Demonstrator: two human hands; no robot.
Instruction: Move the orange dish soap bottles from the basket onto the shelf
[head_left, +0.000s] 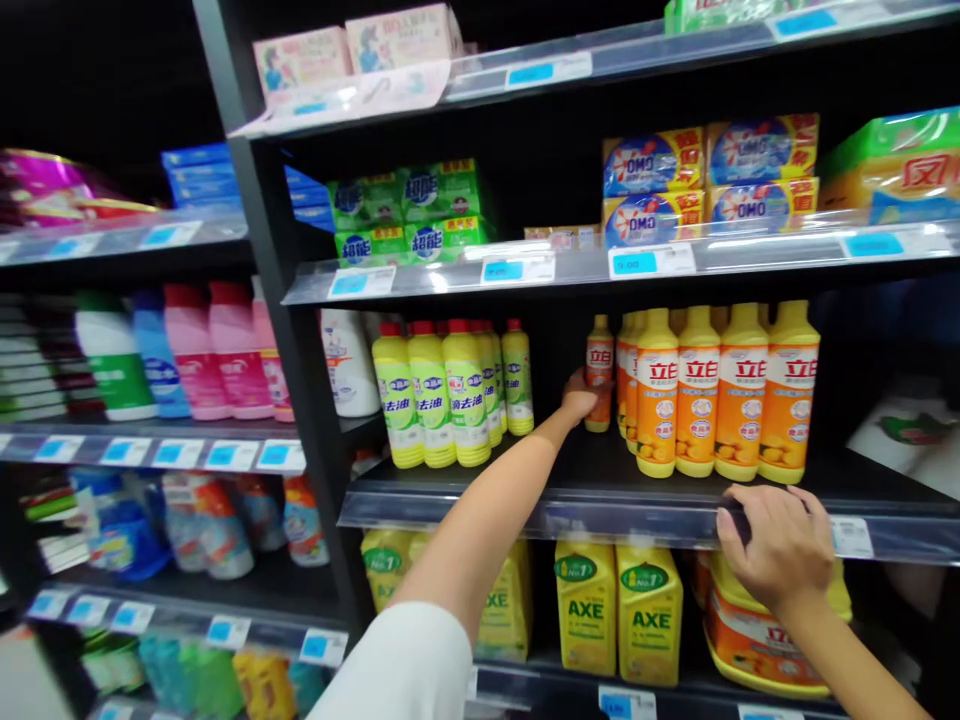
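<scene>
Blurred black shelving (142,440) with pink, blue and green-and-white bottles stands well left of a lone yellow 立白 bottle with an orange label (599,355), and red-capped yellow bottles (465,390) fill the shop shelf (577,468) nearer to its left. The left hand (580,398), reaching from a white sleeve (397,665), has its partly hidden fingers closed around the lone bottle's lower half, set back on that black shelf. Below the bottle are yellow AXE bottles (617,612); right of it, matching bottles (727,390) in rows; lower right, the right hand (787,550), half open, rests bent fingers on the shelf's clear front strip (652,525).
</scene>
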